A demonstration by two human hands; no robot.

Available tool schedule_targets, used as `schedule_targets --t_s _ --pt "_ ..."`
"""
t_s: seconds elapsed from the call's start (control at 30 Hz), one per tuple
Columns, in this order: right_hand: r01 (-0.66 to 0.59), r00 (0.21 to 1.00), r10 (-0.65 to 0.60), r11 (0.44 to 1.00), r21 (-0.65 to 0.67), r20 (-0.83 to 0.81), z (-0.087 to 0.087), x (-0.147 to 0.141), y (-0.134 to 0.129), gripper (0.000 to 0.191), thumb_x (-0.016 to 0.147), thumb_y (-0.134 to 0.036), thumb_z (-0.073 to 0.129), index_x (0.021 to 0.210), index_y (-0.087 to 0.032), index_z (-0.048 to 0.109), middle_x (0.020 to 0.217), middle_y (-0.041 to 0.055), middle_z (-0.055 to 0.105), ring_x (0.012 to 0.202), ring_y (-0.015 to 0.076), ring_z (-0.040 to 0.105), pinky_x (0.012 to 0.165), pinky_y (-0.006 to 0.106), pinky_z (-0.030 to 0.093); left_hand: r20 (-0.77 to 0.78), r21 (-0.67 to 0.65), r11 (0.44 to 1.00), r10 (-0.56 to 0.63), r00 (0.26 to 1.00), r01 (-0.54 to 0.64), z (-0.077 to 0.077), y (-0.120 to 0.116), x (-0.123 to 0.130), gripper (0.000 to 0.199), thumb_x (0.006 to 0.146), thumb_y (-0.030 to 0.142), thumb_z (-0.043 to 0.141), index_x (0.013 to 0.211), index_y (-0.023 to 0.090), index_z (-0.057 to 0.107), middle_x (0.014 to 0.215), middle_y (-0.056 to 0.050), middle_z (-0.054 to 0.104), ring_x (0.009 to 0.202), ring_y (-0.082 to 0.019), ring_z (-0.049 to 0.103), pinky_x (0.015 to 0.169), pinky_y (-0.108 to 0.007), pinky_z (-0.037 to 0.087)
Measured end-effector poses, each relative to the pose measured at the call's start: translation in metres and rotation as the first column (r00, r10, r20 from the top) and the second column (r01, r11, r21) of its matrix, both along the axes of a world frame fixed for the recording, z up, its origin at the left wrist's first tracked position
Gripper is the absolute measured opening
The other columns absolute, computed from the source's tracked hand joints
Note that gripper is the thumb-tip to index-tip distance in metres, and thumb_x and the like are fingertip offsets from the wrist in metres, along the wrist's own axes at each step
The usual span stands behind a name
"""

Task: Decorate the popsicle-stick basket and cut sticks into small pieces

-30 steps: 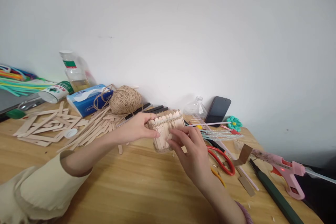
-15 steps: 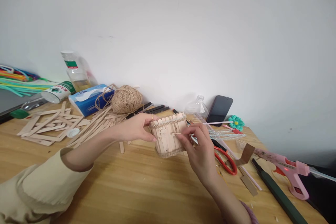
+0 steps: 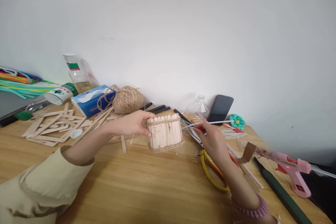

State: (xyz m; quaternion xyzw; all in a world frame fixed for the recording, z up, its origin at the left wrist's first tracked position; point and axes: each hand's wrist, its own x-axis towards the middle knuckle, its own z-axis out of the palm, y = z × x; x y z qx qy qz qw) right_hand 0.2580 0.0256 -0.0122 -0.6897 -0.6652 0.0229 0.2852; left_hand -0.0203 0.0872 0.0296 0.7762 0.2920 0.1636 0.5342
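Note:
A small holder of pale craft sticks, trimmed with twine along its top and bottom, stands upright near the middle of the table. My left hand grips its left side, the thumb at the front. To the right, my right hand is pinched closed above the scissors; a small pale piece seems to be at its fingertips, too small to name. Beneath this hand lie yellow-handled scissors, and a red handle shows partly behind the wrist.
Loose craft sticks, a twine ball and a blue tissue pack lie at left. A phone leans on the wall beside a clear plastic bottle top. A pink glue gun lies at right.
My right hand has moved right, away from the front of the holder. The holder has shifted slightly left and sits more upright. The yellow scissor handles have come into view.

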Motion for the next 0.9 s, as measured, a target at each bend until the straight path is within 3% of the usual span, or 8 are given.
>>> schedule_targets --t_s 0.17,0.37,0.67,0.9 --pt "-0.035 0.994 0.043 0.996 -0.085 0.1 -0.01 0.004 0.001 0.022 0.082 -0.021 0.046 0.076 -0.022 0.067 0.081 0.0061 0.07 0.076 0.0241 0.062 0.06 0.031 0.038 -0.057 0.107 0.994 -0.025 0.998 0.031 0.003 0.005 -0.006 0.03 0.068 0.016 0.065 0.097 0.015 0.06 0.102 -0.002 0.066 0.099 -0.021 0.057 0.088 -0.03 0.042" --pt "-0.061 0.994 0.072 0.99 -0.13 0.085 -0.009 0.004 0.004 0.023 0.084 -0.022 0.046 0.083 -0.021 0.068 0.086 0.0064 0.072 0.08 0.0255 0.064 0.065 0.034 0.043 -0.113 0.217 0.972 -0.065 0.991 0.089 0.005 0.005 -0.008 0.034 0.07 0.017 0.062 0.104 0.016 0.058 0.107 -0.004 0.064 0.102 -0.022 0.056 0.088 -0.029 0.041" --pt "-0.196 0.976 0.212 0.956 -0.219 0.053 -0.007 -0.01 0.0 0.021 0.084 -0.019 0.048 0.081 -0.02 0.069 0.084 0.0044 0.073 0.078 0.0224 0.065 0.067 0.031 0.046 -0.206 0.395 0.916 0.024 0.978 0.061 0.003 0.004 -0.009 0.023 0.072 0.017 0.061 0.094 0.018 0.062 0.104 -0.004 0.061 0.101 -0.024 0.054 0.088 -0.032 0.039" --pt "-0.197 0.97 0.224 0.953 -0.23 0.099 -0.012 -0.015 -0.001 0.021 0.082 -0.015 0.049 0.085 -0.02 0.069 0.092 0.0072 0.072 0.084 0.0246 0.065 0.071 0.034 0.046 -0.252 0.463 0.885 0.088 0.964 0.04 -0.001 0.005 -0.01 0.024 0.073 0.017 0.061 0.096 0.018 0.06 0.109 -0.006 0.057 0.107 -0.025 0.048 0.098 -0.039 0.03"
